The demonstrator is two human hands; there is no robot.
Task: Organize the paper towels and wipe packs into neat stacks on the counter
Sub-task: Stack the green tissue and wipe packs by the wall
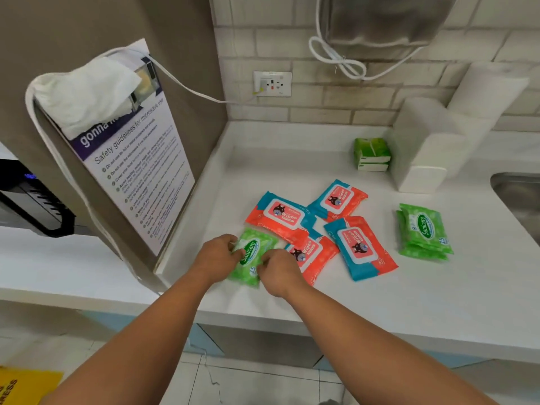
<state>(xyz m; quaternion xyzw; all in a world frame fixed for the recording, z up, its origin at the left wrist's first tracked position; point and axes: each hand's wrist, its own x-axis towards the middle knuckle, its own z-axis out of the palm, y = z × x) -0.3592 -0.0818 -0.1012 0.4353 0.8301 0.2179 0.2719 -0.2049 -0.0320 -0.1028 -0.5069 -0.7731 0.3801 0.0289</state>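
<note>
A green Sanicare wipe pack [252, 255] lies near the front of the white counter [409, 293]. My left hand [215, 254] grips its left edge and my right hand [279, 271] grips its right edge. Several red-and-blue wipe packs [317, 229] lie scattered and overlapping just to the right. A neat stack of green Sanicare packs [423, 232] sits further right. Small green tissue packs [371, 154] are stacked near the back. White paper towel bundles [429, 147] stand beside them, with a paper towel roll [491, 89] against the wall.
A side panel with a microwave safety poster [140, 176] borders the counter on the left. A steel sink [517, 197] is at the right edge. A wall socket [272, 83] and a looped white cable [336, 58] hang on the tiled wall. A microwave [26, 200] sits far left.
</note>
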